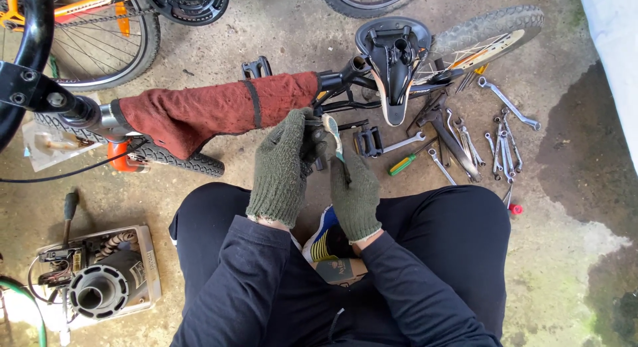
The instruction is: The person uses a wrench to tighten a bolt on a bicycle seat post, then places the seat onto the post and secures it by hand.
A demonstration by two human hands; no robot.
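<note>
Both my hands wear green knit gloves and meet just below the top tube of a bicycle lying across my knees. My left hand grips a small dark metal part close to the frame. My right hand pinches a pale cloth or strip against that same part. A red rag is wrapped round the bicycle's tube and held by a black strap. The black saddle hangs upside down just right of my hands.
Several wrenches, a green-handled screwdriver, a loose pedal and a red-capped item lie on the concrete to the right. A dismantled motor unit sits lower left. Wheels stand at the top; a dark damp patch spreads right.
</note>
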